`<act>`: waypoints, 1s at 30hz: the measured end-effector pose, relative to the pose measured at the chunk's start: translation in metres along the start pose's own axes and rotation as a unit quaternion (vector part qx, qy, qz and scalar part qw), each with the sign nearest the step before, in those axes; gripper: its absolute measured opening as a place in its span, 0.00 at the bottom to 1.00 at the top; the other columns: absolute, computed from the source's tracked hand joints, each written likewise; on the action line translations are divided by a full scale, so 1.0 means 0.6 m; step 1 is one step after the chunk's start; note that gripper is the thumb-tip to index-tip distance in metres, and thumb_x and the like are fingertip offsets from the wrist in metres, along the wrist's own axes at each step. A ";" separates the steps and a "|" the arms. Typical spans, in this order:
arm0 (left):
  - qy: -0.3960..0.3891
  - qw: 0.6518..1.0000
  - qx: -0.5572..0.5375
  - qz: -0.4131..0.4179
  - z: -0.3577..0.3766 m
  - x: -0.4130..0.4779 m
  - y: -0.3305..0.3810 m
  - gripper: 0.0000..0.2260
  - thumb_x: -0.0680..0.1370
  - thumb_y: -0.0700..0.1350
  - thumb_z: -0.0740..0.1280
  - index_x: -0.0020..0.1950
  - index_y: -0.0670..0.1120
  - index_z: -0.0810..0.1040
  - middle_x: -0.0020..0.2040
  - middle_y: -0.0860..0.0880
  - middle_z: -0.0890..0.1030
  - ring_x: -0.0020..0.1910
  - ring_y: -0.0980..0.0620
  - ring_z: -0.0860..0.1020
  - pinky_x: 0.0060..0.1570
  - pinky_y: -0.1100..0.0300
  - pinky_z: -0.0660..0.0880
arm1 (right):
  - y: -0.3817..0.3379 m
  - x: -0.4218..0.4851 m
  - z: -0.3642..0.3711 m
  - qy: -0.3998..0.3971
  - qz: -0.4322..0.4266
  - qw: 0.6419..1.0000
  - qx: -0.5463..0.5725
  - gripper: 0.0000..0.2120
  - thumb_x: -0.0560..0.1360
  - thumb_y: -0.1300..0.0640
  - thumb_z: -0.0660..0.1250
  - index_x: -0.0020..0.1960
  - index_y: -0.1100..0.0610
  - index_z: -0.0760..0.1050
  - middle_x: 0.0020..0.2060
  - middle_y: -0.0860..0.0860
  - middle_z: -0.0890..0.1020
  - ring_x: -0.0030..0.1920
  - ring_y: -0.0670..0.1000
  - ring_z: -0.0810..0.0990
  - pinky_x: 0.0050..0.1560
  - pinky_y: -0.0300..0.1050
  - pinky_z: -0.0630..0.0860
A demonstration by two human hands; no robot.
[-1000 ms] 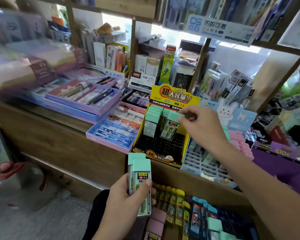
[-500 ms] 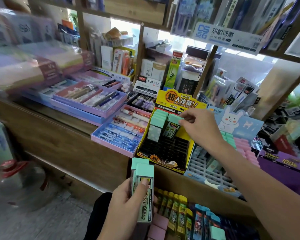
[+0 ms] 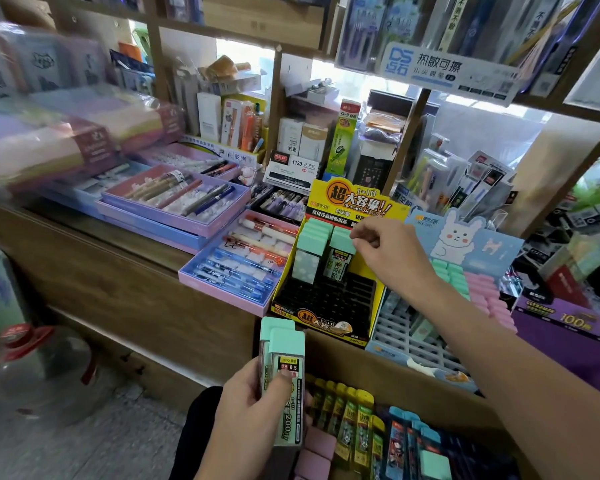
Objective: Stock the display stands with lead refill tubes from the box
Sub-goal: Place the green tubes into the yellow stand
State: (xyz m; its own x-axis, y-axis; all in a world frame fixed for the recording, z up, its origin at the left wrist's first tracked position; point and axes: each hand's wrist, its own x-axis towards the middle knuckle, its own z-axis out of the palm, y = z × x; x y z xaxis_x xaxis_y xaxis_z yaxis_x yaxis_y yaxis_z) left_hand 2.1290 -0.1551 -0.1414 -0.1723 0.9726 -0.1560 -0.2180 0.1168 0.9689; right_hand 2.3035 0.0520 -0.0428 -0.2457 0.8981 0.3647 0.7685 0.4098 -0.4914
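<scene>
A yellow display stand (image 3: 329, 306) with a black slotted grid stands on the wooden shelf. Several mint-capped lead refill tubes (image 3: 310, 249) fill its back left corner. My right hand (image 3: 392, 254) pinches the cap of one more tube (image 3: 340, 258), which stands upright in a slot beside them. Lower down, my left hand (image 3: 250, 414) grips a small stack of mint-capped tubes (image 3: 284, 372) upright, thumb across the label. Below it the box (image 3: 361, 420) holds yellow, blue and pink tubes. A blue rabbit stand (image 3: 465, 240) on the right holds mint and pink tubes.
Pink and blue pen trays (image 3: 232, 268) lie left of the yellow stand. Packed boxes crowd the shelf behind, and a shelf board (image 3: 250, 32) runs overhead. A large water bottle (image 3: 39, 368) stands on the floor at lower left. A purple box (image 3: 568, 327) sits at the right.
My right hand has lowered its tube from tilted above the stand into an upright slot beside the other tubes. The left hand keeps its stack, barely moving.
</scene>
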 end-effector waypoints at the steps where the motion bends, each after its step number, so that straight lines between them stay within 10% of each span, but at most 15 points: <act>1: 0.002 1.000 -0.002 0.000 0.000 0.000 0.000 0.08 0.83 0.41 0.63 0.51 0.48 0.82 0.38 0.39 0.86 0.34 0.40 0.84 0.33 0.56 0.80 | 0.000 0.001 0.002 -0.004 0.003 1.000 -0.007 0.06 0.80 0.61 0.69 0.51 0.52 0.85 0.44 0.48 0.85 0.45 0.48 0.82 0.50 0.46 0.80; 10: 0.010 1.000 -0.030 -0.003 0.006 0.000 0.005 0.07 0.80 0.46 0.67 0.51 0.46 0.83 0.40 0.38 0.86 0.37 0.38 0.85 0.33 0.56 0.81 | -0.012 -0.001 -0.004 -0.014 0.017 0.999 -0.043 0.10 0.81 0.60 0.68 0.58 0.55 0.86 0.55 0.52 0.87 0.56 0.52 0.83 0.61 0.53 0.80; 17: -0.011 1.000 -0.014 0.019 0.004 -0.001 0.005 0.08 0.75 0.53 0.70 0.49 0.53 0.85 0.43 0.41 0.87 0.40 0.39 0.86 0.37 0.54 0.83 | -0.048 -0.055 -0.009 -0.011 -0.008 0.998 0.061 0.07 0.78 0.60 0.72 0.52 0.52 0.87 0.43 0.41 0.85 0.42 0.40 0.81 0.45 0.28 0.75; 30: 0.005 0.999 0.018 0.043 0.006 0.005 -0.006 0.11 0.72 0.57 0.73 0.51 0.55 0.85 0.45 0.44 0.87 0.44 0.39 0.86 0.49 0.37 0.82 | -0.054 -0.181 0.018 -0.228 0.099 0.923 0.295 0.07 0.76 0.54 0.77 0.53 0.52 0.85 0.45 0.51 0.88 0.44 0.53 0.87 0.44 0.45 0.84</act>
State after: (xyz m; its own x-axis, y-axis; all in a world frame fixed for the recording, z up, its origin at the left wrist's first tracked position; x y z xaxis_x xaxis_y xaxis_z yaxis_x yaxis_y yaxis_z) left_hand 2.1329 -0.1520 -0.1447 -0.1980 0.9774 -0.0737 -0.1678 0.0403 0.9850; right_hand 2.2991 -0.0571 -0.0751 -0.4617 0.8831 -0.0832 0.4027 0.1251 -0.9067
